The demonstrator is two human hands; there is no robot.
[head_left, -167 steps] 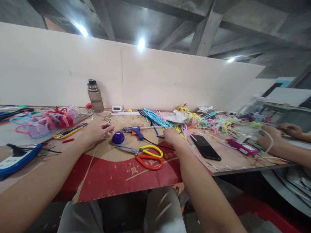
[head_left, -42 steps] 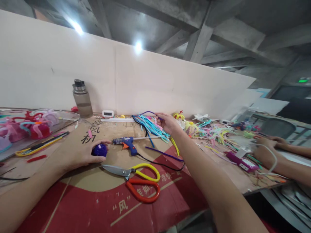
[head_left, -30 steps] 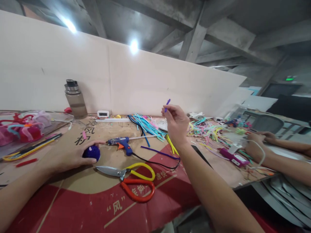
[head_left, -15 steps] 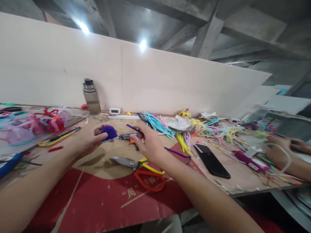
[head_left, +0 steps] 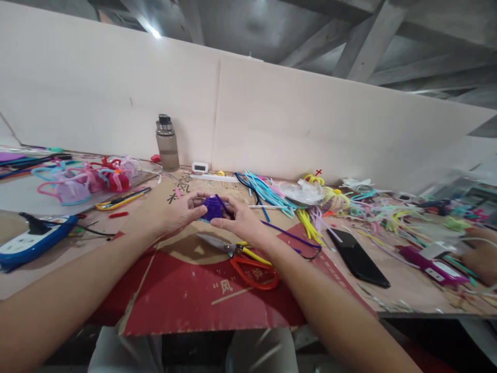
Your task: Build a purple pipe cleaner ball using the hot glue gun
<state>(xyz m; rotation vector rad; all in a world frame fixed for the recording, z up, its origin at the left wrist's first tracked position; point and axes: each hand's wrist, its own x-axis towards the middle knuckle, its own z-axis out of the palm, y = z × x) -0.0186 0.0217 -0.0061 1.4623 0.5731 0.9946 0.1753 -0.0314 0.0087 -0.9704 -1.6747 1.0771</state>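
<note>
My left hand (head_left: 185,213) is closed on a small purple fuzzy dome-shaped piece (head_left: 212,209), its thumb and fingers at the piece's left side. Pinched in my right hand (head_left: 244,221) is a short purple pipe cleaner (head_left: 221,201), held against the piece's right side. My right fingertips are partly hidden behind the piece. Just below the hands lie scissors (head_left: 254,274) with red and yellow handles, blades pointing left. Another long purple pipe cleaner (head_left: 289,234) stretches across the cardboard (head_left: 182,305) to the right of my right wrist.
Pink and lilac pipe-cleaner pieces (head_left: 70,190), a box cutter (head_left: 124,199) and a blue power strip (head_left: 42,243) lie left. A bottle (head_left: 167,147) stands behind. Rightward are blue pipe cleaners (head_left: 267,192), a phone (head_left: 359,257), a purple power strip (head_left: 435,267) and another person's hand (head_left: 483,254).
My hands have come together: the right hand has brought its pipe cleaner against the purple piece. The camera view has turned a little left and down.
</note>
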